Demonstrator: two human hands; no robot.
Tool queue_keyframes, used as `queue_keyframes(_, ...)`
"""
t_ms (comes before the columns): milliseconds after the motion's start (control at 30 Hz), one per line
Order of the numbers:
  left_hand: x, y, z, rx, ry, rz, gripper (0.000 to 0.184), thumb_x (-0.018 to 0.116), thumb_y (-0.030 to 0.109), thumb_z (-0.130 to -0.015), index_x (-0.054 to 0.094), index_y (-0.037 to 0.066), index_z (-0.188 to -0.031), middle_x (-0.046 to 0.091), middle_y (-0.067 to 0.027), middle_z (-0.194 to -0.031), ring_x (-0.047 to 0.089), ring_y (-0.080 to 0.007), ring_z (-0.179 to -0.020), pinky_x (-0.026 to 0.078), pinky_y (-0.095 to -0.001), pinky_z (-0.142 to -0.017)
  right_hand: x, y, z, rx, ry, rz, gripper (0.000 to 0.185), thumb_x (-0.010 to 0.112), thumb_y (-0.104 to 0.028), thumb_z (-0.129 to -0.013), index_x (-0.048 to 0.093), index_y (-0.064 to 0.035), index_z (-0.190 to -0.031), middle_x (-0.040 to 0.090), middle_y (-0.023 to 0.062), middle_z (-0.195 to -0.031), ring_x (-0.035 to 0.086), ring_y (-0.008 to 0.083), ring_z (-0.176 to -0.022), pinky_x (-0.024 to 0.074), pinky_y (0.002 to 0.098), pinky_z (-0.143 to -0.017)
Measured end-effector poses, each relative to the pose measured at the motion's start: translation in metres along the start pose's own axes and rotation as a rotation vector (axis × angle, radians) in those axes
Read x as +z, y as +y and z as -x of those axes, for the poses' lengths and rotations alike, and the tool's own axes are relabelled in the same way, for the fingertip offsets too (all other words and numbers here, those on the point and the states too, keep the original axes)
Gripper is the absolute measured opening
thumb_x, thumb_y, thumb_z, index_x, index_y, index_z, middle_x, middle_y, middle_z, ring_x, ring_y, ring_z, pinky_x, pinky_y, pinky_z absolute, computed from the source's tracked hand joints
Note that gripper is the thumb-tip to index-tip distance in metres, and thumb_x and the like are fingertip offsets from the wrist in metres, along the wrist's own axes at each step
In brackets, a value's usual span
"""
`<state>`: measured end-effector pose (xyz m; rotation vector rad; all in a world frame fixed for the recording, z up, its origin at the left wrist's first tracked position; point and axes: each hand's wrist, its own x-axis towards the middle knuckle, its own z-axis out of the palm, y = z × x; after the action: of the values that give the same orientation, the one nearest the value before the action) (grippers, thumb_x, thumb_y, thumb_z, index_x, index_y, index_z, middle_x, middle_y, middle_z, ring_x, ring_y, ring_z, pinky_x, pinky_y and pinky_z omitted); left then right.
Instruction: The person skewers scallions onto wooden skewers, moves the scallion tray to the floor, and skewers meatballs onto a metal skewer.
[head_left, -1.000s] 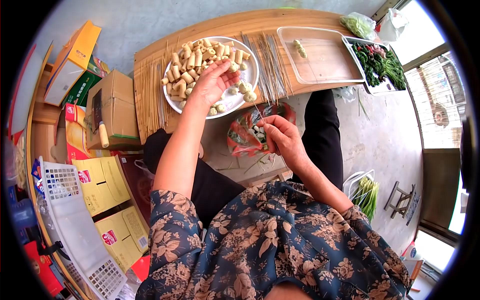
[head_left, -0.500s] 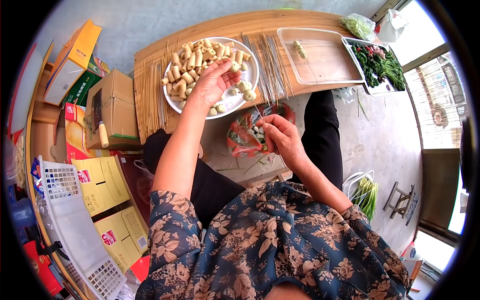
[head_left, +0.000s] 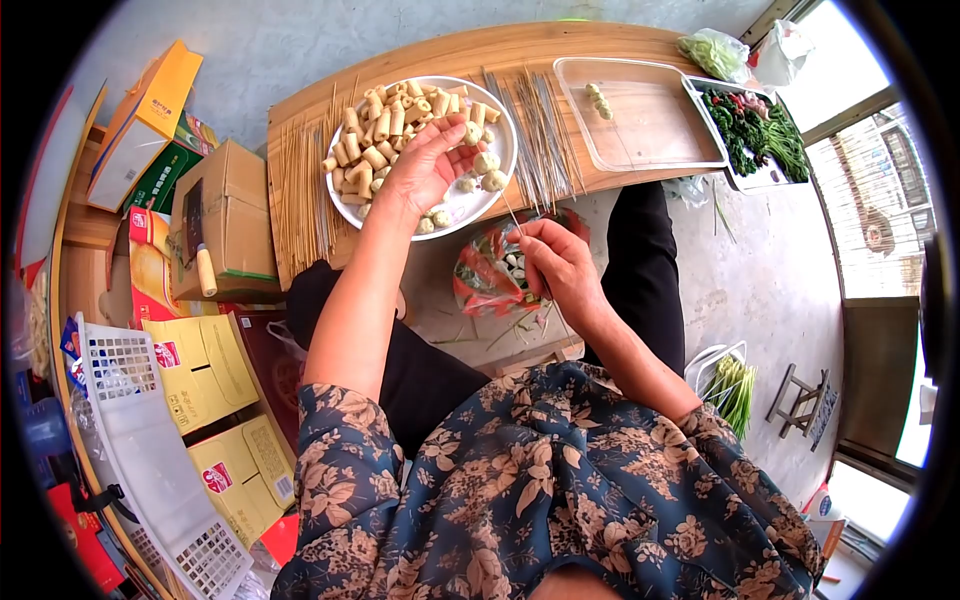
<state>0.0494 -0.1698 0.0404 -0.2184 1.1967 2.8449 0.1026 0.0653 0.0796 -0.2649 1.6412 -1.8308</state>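
My left hand [head_left: 432, 168] is over the white plate, with its thumb and fingers closed on a pale green-flecked ball [head_left: 472, 133]. In my right hand [head_left: 560, 265], lower and to the right, I grip a thin skewer [head_left: 513, 215]. Two similar balls [head_left: 492, 181] sit at the skewer's upper end, just below the ball in my left hand. Whether the skewer's tip touches that ball, I cannot tell. The round white plate [head_left: 512, 150] carries a heap of tan tube-shaped pieces [head_left: 385, 122] and several more balls near its front edge.
Bamboo skewers [head_left: 300, 190] lie left of the plate, metal skewers [head_left: 535, 140] right of it. A clear plastic tub [head_left: 650, 115] holds one loaded skewer. Beyond it stands a tray of greens [head_left: 755, 135]. A red-patterned plastic bag [head_left: 480, 275] is below the table edge; a knife [head_left: 205, 262] rests by a carton.
My right hand has shifted slightly up and left. The two balls on the skewer have come closer to the ball in my left hand, which has barely moved.
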Motion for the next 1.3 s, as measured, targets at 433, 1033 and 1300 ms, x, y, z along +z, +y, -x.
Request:
queue_keyframes(433, 0.008, -0.003, 0.001, -0.017, 0.008, -0.003, 0.021, 0.065, 0.012, -0.083, 0.056, 0.011, -0.102, 0.062, -0.0016, -0.092, 0.060, -0.0147, -0.083, 0.050, -0.0316, -0.078, -0.001, 0.002, -0.010, -0.041, 0.009, -0.040, 0.017, 0.047, -0.013, -0.094, 0.054, 0.0019, -0.097, 0.043, -0.0004, -0.049, 0.034, 0.0056, -0.038, 0.0269, 0.0204, -0.038)
queue_keyframes(1033, -0.026, -0.005, -0.009, 0.008, 0.210, -0.802, 0.020, 0.059, 0.021, -0.089, 0.056, 0.004, -0.099, 0.061, -0.0041, -0.091, 0.061, -0.0127, -0.072, 0.051, -0.0249, -0.063, -0.010, 0.004, -0.019, -0.050, 0.076, -0.007, 0.020, 0.046, -0.017, -0.094, 0.058, -0.0012, -0.097, 0.042, -0.0041, -0.052, 0.033, 0.0030, -0.044, 0.0247, 0.0181, -0.042)
queue_keyframes(1300, -0.059, -0.038, 0.009, 0.259, 0.242, -1.999, 0.011, 0.060, 0.013, -0.077, 0.062, 0.006, -0.085, 0.062, -0.0176, -0.090, 0.061, -0.0368, -0.086, 0.048, -0.0452, -0.075, -0.020, 0.024, -0.001, -0.004, 0.096, 0.056, 0.020, 0.046, -0.018, -0.094, 0.058, -0.0018, -0.097, 0.043, -0.0037, -0.052, 0.034, 0.0036, -0.042, 0.0256, 0.0183, -0.040)
